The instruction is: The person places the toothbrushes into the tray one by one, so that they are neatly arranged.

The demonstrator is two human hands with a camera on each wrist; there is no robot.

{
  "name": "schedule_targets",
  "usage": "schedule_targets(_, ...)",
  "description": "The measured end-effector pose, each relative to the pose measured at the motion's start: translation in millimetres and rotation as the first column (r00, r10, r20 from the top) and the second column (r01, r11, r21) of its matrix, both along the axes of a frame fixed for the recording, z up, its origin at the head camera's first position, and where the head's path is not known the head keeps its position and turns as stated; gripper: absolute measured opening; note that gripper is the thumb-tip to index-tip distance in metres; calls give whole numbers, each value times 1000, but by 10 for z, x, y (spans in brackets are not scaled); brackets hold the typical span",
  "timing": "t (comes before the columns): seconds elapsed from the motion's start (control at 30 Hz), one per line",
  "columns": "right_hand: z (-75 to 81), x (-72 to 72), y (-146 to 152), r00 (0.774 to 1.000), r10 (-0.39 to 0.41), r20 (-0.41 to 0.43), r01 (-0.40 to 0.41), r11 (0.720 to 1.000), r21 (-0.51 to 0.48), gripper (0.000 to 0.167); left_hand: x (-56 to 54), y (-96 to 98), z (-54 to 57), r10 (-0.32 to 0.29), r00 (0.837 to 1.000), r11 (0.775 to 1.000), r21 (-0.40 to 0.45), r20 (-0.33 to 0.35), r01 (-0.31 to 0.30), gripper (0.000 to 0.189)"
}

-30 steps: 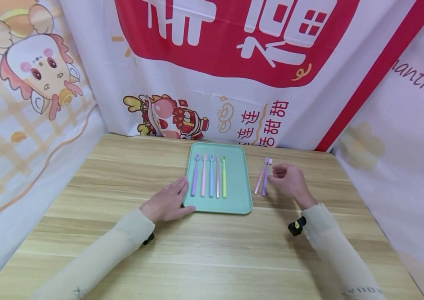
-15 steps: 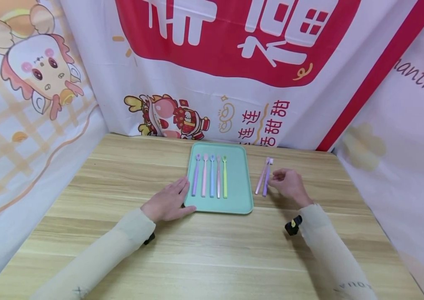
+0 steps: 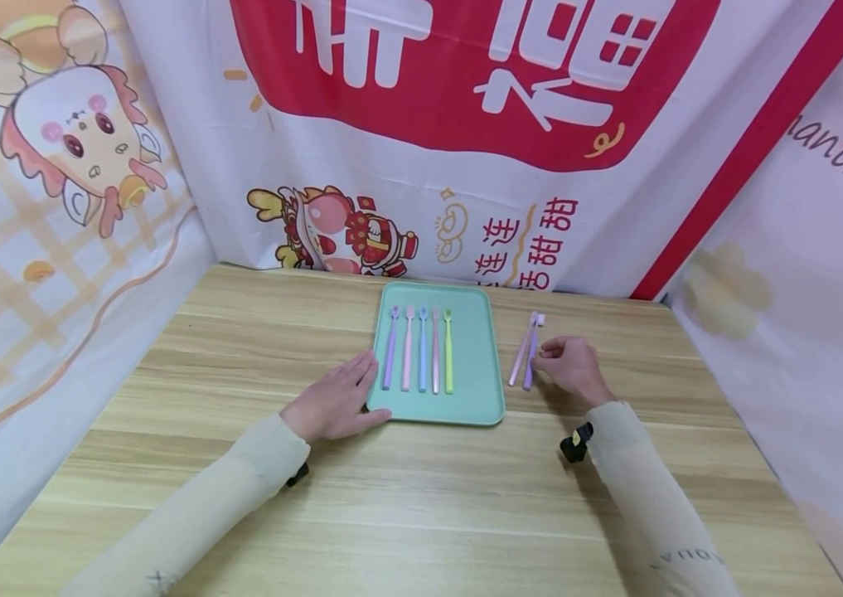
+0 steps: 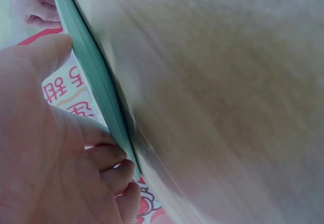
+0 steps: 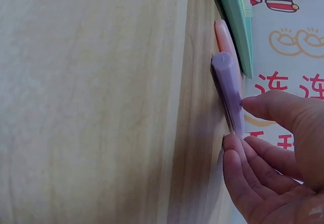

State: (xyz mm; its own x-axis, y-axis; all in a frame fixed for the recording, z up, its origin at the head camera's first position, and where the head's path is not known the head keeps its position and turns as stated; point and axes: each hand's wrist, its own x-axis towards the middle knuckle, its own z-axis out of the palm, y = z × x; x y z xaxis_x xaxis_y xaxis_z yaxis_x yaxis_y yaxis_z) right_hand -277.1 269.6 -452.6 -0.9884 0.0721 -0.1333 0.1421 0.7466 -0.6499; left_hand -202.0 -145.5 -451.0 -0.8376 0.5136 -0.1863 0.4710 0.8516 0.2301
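My left hand [image 3: 335, 402] lies along the left edge and near-left corner of a mint-green tray [image 3: 477, 398], its fingers extended. The left wrist view shows thumb and fingertips against the tray's side [image 4: 96, 77]. On the tray lies a row of several toothbrushes, from a purple one [image 3: 390, 352] at the left to a yellow-green one [image 3: 448, 356]. Right of the tray, a pink toothbrush [image 3: 520, 356] and a second purple toothbrush [image 3: 530, 365] lie with their heads together. My right hand [image 3: 574, 369] pinches this purple handle [image 5: 228, 82] between thumb and curled fingers.
The wooden table [image 3: 421, 506] runs up to a printed cloth backdrop [image 3: 421, 207] close behind the tray. More printed cloth hangs at the left [image 3: 78, 249] and right [image 3: 801, 332]. A small black device [image 3: 576, 444] sits at my right wrist.
My right hand has shifted slightly left, closing in on the purple toothbrush beside the tray, and its forearm has swung a little left. The left hand and the tray have stayed in place.
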Motion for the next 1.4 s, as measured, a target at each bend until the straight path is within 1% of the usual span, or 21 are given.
schedule_targets(0.1,3,-17,-2,1000,-2,2,2,1000,7,41,0,4,8,2,1000,1000,-1,1,-2,94)
schedule_targets(0.2,12,-38,-11,999,-9,34,9,1000,4,39,2,6,13,4,1000,1000,1,2,-4,94)
schedule_targets(0.33,15,-71,-39,996,-28,89,27,1000,10,31,7,8,13,6,1000,1000,6,6,-6,93)
schedule_targets(0.5,3,-100,-63,992,-52,114,49,998,28,25,16,15,15,6,1000,1000,12,13,-7,93)
schedule_targets(0.8,16,-120,-80,978,-111,177,116,993,-15,20,20,30,29,8,1000,1000,14,10,-8,93)
schedule_targets(1.03,34,-125,-112,978,-135,159,135,991,7,20,18,23,41,7,1000,1000,7,7,-7,93)
schedule_targets(1.2,15,-105,-103,980,-144,138,147,989,-15,20,13,19,35,7,1000,1000,2,11,-7,93)
schedule_targets(1.3,5,-85,-87,984,-145,106,148,989,-25,21,13,17,33,7,1000,1000,0,10,-7,93)
schedule_targets(1.4,4,-65,-69,989,-139,54,141,990,-28,21,14,15,37,5,1000,1000,3,7,-5,93)
